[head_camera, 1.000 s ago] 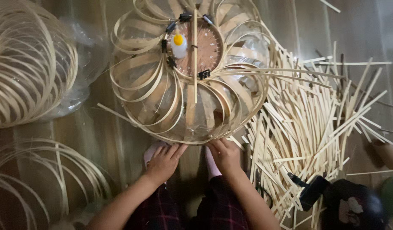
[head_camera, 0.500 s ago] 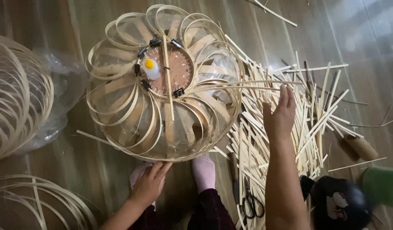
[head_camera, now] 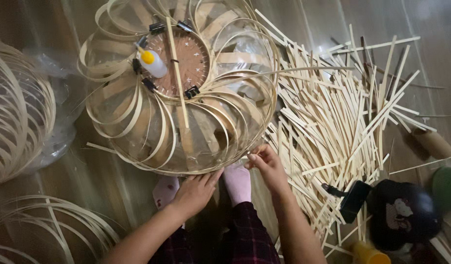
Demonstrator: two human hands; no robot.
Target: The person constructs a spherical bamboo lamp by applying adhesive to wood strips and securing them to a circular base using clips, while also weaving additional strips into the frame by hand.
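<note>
Already most of the bamboo lampshade (head_camera: 181, 93) stands formed on the wooden floor (head_camera: 88, 181): thin strips loop out from a round brown disc (head_camera: 184, 61) at its top and curve down to the lower rim, making a ring of petals nearly all the way round. Black binder clips (head_camera: 191, 92) pin several strip ends to the disc, which suggests those joints are not yet fixed for good, and 1 flat stick (head_camera: 177, 73) lies loose across the top. A small glue bottle (head_camera: 151, 62) with a yellow cap rests on the disc.

To the right of the lampshade lies a big heap of cut bamboo strips (head_camera: 342, 112), so plenty of material is unused. At the left edge sit coiled bundles of strips (head_camera: 15, 112), with more loops (head_camera: 44, 225) lower down.

Smaller things come last. The left hand (head_camera: 196, 193) lies flat and open against the lower rim of the lampshade, steadying it, holding nothing. The right hand (head_camera: 267, 164) is half curled at the rim's right side, its fingertips pinching what looks like 1 strip end, though the view is too dim there to be sure. A foot in a pink sock (head_camera: 237, 183) sits between the 2 hands.

By my judgement the frame is well past halfway, with the lower-right rim being worked now.
</note>
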